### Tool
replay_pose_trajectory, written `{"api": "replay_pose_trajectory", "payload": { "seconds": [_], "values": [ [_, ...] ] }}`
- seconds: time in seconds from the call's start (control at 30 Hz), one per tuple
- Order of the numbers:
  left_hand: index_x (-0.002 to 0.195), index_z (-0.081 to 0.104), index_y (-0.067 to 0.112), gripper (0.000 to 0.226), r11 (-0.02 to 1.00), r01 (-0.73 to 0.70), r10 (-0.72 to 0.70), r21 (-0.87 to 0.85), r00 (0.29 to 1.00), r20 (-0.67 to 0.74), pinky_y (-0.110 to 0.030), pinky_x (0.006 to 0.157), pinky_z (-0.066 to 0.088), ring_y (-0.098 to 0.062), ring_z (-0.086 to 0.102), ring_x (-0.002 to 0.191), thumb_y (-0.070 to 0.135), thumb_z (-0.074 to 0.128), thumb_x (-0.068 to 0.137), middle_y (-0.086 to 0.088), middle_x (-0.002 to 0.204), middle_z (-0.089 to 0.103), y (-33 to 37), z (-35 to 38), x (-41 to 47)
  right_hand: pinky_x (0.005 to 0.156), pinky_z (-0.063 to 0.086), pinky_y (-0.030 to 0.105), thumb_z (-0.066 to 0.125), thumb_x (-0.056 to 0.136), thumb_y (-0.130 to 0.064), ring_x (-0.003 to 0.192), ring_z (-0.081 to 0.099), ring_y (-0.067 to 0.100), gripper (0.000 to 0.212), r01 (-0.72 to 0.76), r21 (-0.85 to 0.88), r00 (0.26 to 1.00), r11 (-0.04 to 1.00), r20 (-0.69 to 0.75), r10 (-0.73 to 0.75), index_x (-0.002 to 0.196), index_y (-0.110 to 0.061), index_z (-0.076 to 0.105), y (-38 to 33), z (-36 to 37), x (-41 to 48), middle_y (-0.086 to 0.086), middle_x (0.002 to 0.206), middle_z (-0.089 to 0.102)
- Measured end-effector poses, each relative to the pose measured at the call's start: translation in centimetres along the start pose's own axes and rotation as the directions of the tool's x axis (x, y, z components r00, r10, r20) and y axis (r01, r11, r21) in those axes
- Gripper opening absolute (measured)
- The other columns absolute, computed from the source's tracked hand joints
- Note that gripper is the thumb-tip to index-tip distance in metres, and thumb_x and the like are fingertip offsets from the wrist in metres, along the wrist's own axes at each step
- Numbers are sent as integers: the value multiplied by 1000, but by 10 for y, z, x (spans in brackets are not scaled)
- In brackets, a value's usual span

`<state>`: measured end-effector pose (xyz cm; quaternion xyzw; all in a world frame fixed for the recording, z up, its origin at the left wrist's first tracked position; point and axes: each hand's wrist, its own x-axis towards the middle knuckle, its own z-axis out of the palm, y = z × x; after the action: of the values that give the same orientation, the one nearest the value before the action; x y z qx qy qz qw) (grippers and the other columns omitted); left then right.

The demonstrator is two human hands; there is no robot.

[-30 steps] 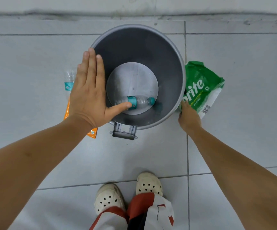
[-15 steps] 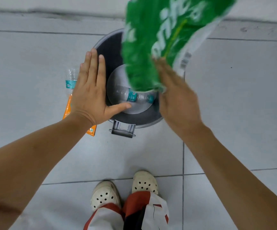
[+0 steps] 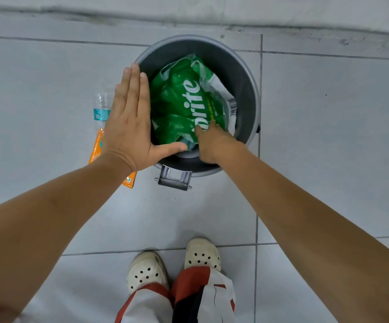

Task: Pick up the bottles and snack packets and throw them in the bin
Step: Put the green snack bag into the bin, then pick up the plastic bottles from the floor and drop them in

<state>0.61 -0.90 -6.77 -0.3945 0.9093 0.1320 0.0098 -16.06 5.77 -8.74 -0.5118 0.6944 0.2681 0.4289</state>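
Right hand (image 3: 208, 142) inside bin (image 3: 247, 73), fingers on green packet (image 3: 184, 101), grip unclear; better pushed deep; left hand (image 3: 130, 122) flat, fingers together

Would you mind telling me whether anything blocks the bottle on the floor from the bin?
The left hand hovers flat above the bottle and the rim of the bin. The green wrapper already fills much of the bin.
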Motion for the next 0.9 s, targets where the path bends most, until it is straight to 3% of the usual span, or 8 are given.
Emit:
{"api": "replay_pose_trajectory", "payload": {
  "seconds": [0.07,0.13,0.23,0.3,0.63,0.77,0.83,0.9],
  "values": [
    [149,11,-13,133,1000,-2,2,2,1000,-4,-53,122,12,-44,7,148,94,14,71,-32,158,9,0,0,0,107,36,48,50,94,-25,139,25,38,62,57,49,998,997,-42,-55,147,-7,24,3,-2,-10,25,152,20],
    [149,11,-13,132,1000,-2,2,5,1000,-6,-52,123,12,-43,7,149,94,14,71,-32,158,9,0,1,0,99,45,43,51,90,-26,129,39,32,48,172,99,944,980,-302,-136,131,-3,45,9,-3,-27,20,135,44],
    [149,11,-13,132,1000,-6,6,13,1000,-7,-52,123,11,-43,6,149,94,14,71,-31,159,9,-1,1,0,113,31,44,46,88,-20,137,35,35,50,308,23,657,951,-728,-195,134,1,49,21,-2,-46,24,143,45],
    [149,10,-13,131,1000,-13,13,16,1000,-13,-51,123,11,-43,6,149,93,15,72,-31,159,8,-2,3,0,117,20,45,43,92,-26,143,24,37,56,254,-27,518,967,-841,-159,143,-2,39,32,-3,-46,24,151,33],
    [150,8,-11,129,999,-9,8,38,1000,29,-50,124,9,-41,4,150,92,13,73,-30,160,6,-2,3,0,121,9,46,23,95,-62,148,-1,29,84,16,80,586,997,-808,55,152,-2,6,46,3,-24,18,161,1],
    [151,11,-9,107,975,-21,3,-222,997,-82,-51,122,2,-40,7,150,76,19,87,-28,160,10,-9,7,-2,122,6,46,21,95,-63,148,-3,28,85,2,78,589,997,-806,62,152,-2,2,46,3,-23,17,161,-2],
    [151,12,-8,86,874,98,-215,-475,956,-198,-50,123,3,-36,11,150,58,26,97,-24,160,13,-21,13,-4,122,6,46,20,95,-64,148,-4,28,87,7,73,590,997,-806,55,152,-1,1,46,4,-22,18,161,-3],
    [152,16,-3,71,677,345,-579,-650,795,-180,-42,124,15,-30,18,149,44,33,101,-18,160,19,-42,23,-7,122,6,46,20,94,-64,148,-3,30,88,14,71,579,997,-814,49,152,0,2,45,3,-21,19,160,-2]
  ]
}}
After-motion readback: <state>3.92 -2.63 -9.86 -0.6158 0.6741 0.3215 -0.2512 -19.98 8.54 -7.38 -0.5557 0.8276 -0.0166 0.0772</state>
